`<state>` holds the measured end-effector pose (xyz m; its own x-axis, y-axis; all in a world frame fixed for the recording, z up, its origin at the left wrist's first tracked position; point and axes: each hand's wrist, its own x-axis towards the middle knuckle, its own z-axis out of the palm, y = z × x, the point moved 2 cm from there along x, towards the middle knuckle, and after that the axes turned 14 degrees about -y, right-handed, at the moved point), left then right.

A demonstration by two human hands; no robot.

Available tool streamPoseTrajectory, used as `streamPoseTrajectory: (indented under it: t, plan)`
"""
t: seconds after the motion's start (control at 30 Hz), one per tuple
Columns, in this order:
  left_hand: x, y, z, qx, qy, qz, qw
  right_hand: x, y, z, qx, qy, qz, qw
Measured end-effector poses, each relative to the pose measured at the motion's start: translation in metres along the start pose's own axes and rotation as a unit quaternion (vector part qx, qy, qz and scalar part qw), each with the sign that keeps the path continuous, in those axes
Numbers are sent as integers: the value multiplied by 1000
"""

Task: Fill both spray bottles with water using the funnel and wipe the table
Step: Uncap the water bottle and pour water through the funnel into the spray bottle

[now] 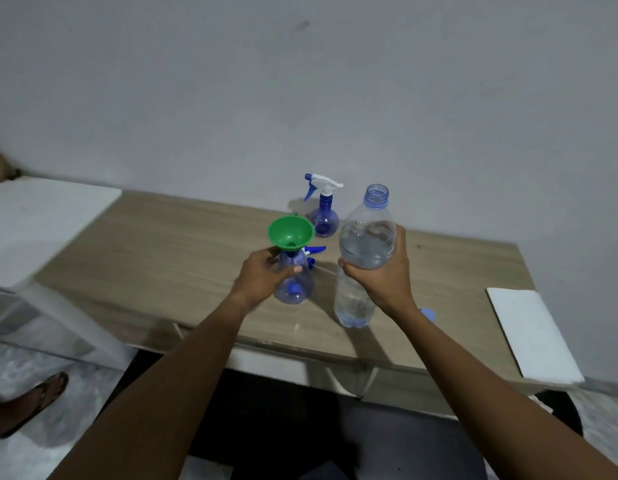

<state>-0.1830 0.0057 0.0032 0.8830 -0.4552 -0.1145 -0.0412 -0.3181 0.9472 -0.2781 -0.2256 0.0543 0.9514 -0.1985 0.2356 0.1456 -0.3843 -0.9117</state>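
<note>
A clear blue spray bottle [295, 289] stands without its head near the middle of the wooden table [162, 244]. My left hand [262, 275] grips its upper body. A green funnel [290, 233] sits in its neck. My right hand [383, 275] grips a large clear water bottle [368, 237] around its middle; it is uncapped, partly full and roughly upright, just right of the funnel. A second blue spray bottle [323, 216], with its white and blue head on, stands farther back. A loose spray head [314, 251] lies behind the near bottle.
A white folded cloth [532, 337] lies at the table's right end. A blue cap [427, 313] shows beside my right wrist. A white surface [40, 220] adjoins the table on the left. A sandalled foot [30, 403] is on the floor at lower left.
</note>
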Motion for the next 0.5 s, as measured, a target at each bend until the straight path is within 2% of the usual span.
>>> streamPoseTrajectory:
  t: [0.23, 0.5]
  plan:
    - [0, 0, 3, 59, 8, 16, 998, 5, -14, -1, -4, -3, -1, 1000]
    - [4, 0, -1, 64, 5, 16, 998, 12, -43, -17, -63, -77, -23, 995]
